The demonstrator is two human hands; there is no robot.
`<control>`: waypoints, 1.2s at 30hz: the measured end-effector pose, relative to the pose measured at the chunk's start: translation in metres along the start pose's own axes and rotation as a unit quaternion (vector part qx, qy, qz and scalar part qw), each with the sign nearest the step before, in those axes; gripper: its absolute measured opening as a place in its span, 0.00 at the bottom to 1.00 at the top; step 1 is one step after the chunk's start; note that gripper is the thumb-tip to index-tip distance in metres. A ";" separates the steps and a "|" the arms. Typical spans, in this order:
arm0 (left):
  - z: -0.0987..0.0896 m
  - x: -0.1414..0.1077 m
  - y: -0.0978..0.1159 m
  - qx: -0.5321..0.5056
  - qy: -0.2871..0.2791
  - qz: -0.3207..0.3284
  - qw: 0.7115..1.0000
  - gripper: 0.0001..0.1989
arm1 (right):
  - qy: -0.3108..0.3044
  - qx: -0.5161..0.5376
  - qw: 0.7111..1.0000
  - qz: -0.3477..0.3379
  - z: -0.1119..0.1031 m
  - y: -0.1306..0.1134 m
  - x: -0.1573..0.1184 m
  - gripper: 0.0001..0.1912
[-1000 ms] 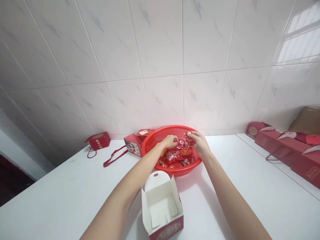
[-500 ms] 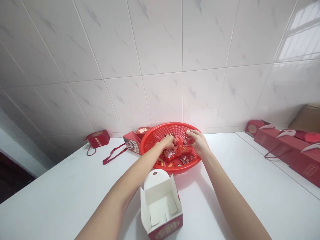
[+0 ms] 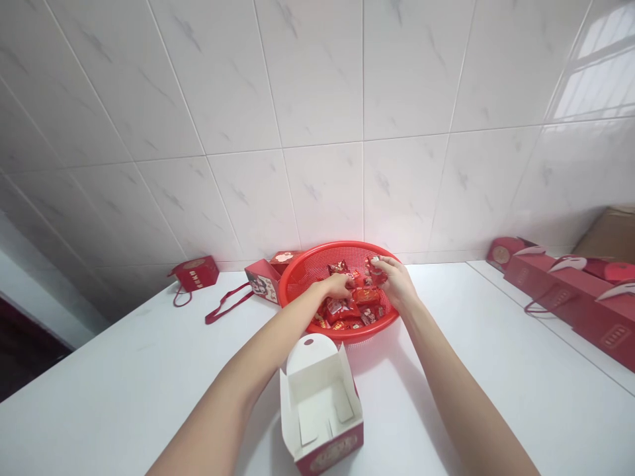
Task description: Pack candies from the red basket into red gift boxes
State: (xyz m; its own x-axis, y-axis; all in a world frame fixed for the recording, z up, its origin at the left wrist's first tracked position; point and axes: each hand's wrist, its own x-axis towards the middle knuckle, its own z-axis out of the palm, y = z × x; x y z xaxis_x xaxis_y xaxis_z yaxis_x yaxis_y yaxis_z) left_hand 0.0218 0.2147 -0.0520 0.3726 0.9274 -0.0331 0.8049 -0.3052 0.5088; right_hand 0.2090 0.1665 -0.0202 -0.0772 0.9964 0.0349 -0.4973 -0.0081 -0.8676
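A red plastic mesh basket (image 3: pixel 311 261) holds several red-wrapped candies (image 3: pixel 367 297). My left hand (image 3: pixel 338 285) reaches into it from the left, fingers curled down among the wrappers; what is between the fingertips is hidden. At the basket's right rim, my right hand (image 3: pixel 394 277) pinches a small red candy packet (image 3: pixel 375 270) between thumb and fingers, above the pile. In front of the basket stands an open gift box (image 3: pixel 330 449), white inside and dark red outside, its flaps raised. Nothing but its own folded base flaps shows inside.
A small red box with a cord (image 3: pixel 197 272) sits at the left by the tiled wall. Beside the basket's left side lies a red carton (image 3: pixel 262 280) with a ribbon (image 3: pixel 225 307). Several red gift boxes (image 3: pixel 560 284) line the right, with a brown cardboard box (image 3: pixel 612 231) behind.
My left hand has shifted slightly down and right among the candies, uncovering a dark red wrapper behind it. My right hand keeps its packet at nearly the same spot.
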 end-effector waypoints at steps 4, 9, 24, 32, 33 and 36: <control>0.001 -0.001 0.010 0.027 -0.022 -0.020 0.999 0.08 | 0.003 0.001 1.000 -0.004 -0.002 0.001 0.002 0.15; 0.003 -0.003 0.017 0.030 -0.018 -0.027 0.999 0.15 | -0.007 -0.005 1.000 -0.010 -0.002 0.001 0.001 0.17; -0.027 -0.018 0.025 -0.198 0.131 0.006 0.971 0.26 | -0.027 -0.027 0.999 -0.009 0.000 -0.002 -0.006 0.17; -0.028 -0.025 0.035 -0.295 0.079 0.041 0.951 0.26 | -0.044 -0.041 0.998 0.004 0.001 -0.001 -0.009 0.17; -0.027 -0.024 0.036 -0.303 0.076 0.046 0.949 0.26 | -0.047 -0.040 0.998 0.005 0.002 -0.001 -0.009 0.17; -0.026 -0.022 0.036 -0.324 0.075 0.059 0.941 0.28 | -0.048 -0.038 0.998 0.002 0.002 0.000 -0.008 0.16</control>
State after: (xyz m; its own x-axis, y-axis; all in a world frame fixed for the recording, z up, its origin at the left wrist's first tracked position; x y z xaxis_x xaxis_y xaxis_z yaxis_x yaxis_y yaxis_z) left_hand 0.0307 0.1884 -0.0102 0.3327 0.9305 0.1531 0.2937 -0.2565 0.9209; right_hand 0.2081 0.1581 -0.0194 -0.1641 0.9835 0.0756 -0.4302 -0.0023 -0.9027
